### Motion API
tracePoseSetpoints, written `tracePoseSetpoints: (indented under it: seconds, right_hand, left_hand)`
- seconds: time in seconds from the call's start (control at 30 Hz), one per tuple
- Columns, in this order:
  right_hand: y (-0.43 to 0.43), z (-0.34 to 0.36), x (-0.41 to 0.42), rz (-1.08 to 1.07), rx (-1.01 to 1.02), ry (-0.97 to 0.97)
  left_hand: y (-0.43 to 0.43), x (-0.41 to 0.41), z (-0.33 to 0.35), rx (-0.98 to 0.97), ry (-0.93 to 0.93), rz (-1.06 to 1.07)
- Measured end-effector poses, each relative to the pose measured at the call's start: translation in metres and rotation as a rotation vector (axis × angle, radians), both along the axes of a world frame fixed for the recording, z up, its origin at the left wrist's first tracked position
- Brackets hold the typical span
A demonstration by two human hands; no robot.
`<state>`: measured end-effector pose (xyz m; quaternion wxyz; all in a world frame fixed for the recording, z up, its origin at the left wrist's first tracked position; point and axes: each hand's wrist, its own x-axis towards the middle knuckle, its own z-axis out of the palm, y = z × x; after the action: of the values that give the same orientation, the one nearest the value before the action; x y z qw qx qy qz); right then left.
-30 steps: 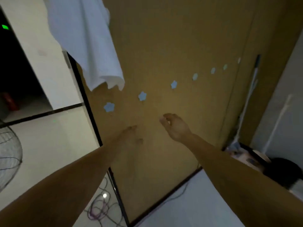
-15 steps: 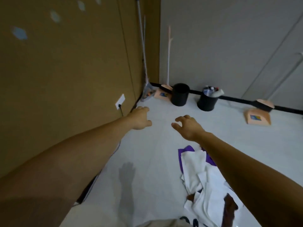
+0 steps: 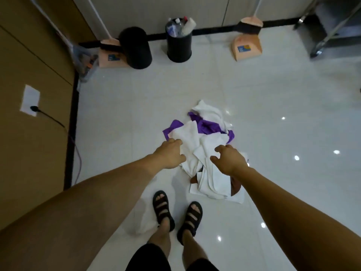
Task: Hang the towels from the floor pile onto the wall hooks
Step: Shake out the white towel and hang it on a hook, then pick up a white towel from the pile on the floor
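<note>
White glossy floor tiles [image 3: 273, 94] fill most of the view, seen from above as we look down past our own arms. A brown wall [image 3: 29, 153] runs down the left side of the frame, carrying a white socket [image 3: 30, 100] with a dark cable plugged in and trailing down along the skirting. Along the far wall at the top stand two black bins [image 3: 136, 49] [image 3: 179, 47], the right one stuffed with bottles, and two pink dustpans [image 3: 110, 55] [image 3: 246, 47]. The legs of a metal rack [image 3: 332, 26] show at the upper right.

A broad stretch of tile separates those things from the pile of towels [image 3: 207, 137], which lies on the floor at the centre of the frame: crumpled white cloths over purple ones, with a brown patch at its lower edge. More tile spreads to the right of the pile. Our feet in black sandals [image 3: 163, 209] stand just below it, near its lower left corner.

Our left hand [image 3: 170, 155] reaches over the pile's left edge, its fingers [image 3: 175, 142] loosely curled downward with nothing in them. Our right hand [image 3: 228, 159] is over the pile's middle, its fingers [image 3: 219, 148] bent and spread, thumb apart, gripping nothing. We cannot tell whether either hand touches the cloth.
</note>
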<state>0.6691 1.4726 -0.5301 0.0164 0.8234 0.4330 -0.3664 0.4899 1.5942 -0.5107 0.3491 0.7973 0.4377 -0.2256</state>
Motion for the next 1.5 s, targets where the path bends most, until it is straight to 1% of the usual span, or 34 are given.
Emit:
tracePoseSetpoints:
  seconds: [0.13, 0.23, 0.33, 0.43, 0.5, 0.6, 0.73, 0.8, 0.83, 0.9, 0.97, 1.0, 1.1, 1.17, 1.23, 1.33, 1.4, 1.5]
  right_hand:
    - [-0.028, -0.12, 0.018, -0.092, -0.111, 0.022]
    - [-0.045, -0.216, 0.025, -0.146, -0.186, 0.022]
    - [-0.062, -0.312, 0.028, -0.214, -0.246, -0.022]
    - [-0.075, -0.397, 0.024, -0.267, -0.289, -0.056]
    - [-0.078, -0.443, 0.019, -0.282, -0.287, -0.083]
    - [-0.078, -0.49, 0.014, -0.345, -0.263, -0.102]
    - [-0.083, -0.511, 0.024, -0.373, -0.26, -0.164]
    - [-0.086, -0.499, 0.029, -0.389, -0.23, -0.136]
    - [-0.086, -0.488, 0.031, -0.425, -0.178, -0.113]
    - [-0.083, -0.452, 0.032, -0.587, -0.009, -0.047]
    - [-0.071, -0.402, 0.035, -0.763, 0.199, 0.013]
    - [-0.062, -0.373, 0.038, -0.811, 0.279, 0.039]
    - [-0.027, -0.272, 0.051, -0.836, 0.441, 0.213]
    - [-0.002, -0.198, 0.057, -0.789, 0.495, 0.374]
    - [0.019, -0.122, 0.059, -0.716, 0.524, 0.533]
    - [0.051, -0.008, 0.057, -0.497, 0.483, 0.724]
    - [0.072, 0.057, 0.052, -0.298, 0.424, 0.712]
    - [0.104, 0.137, 0.039, -0.024, 0.386, 0.571]
  left_hand:
    - [-0.01, 0.041, -0.126, -0.113, 0.052, -0.071]
    - [-0.018, 0.062, -0.222, -0.139, 0.054, -0.083]
    - [-0.031, 0.069, -0.317, -0.153, 0.051, -0.112]
    - [-0.044, 0.064, -0.397, -0.191, 0.076, -0.115]
    - [-0.051, 0.056, -0.438, -0.206, 0.082, -0.11]
    - [-0.057, 0.049, -0.477, -0.21, 0.081, -0.121]
    - [-0.052, 0.054, -0.489, -0.202, 0.073, -0.141]
    - [-0.048, 0.06, -0.476, -0.198, 0.067, -0.127]
    - [-0.045, 0.064, -0.465, -0.191, 0.061, -0.127]
    - [-0.039, 0.071, -0.433, -0.176, 0.048, -0.131]
    - [-0.031, 0.08, -0.391, -0.165, 0.023, -0.122]
    - [-0.026, 0.086, -0.365, -0.16, 0.004, -0.111]
    - [-0.005, 0.11, -0.279, -0.169, -0.096, -0.064]
    - [0.011, 0.122, -0.213, -0.197, -0.193, -0.053]
    - [0.027, 0.126, -0.143, -0.185, -0.257, -0.105]
    - [0.054, 0.122, -0.04, -0.187, -0.316, -0.178]
    - [0.072, 0.11, 0.021, -0.177, -0.332, -0.187]
    - [0.091, 0.079, 0.096, -0.059, -0.286, -0.146]
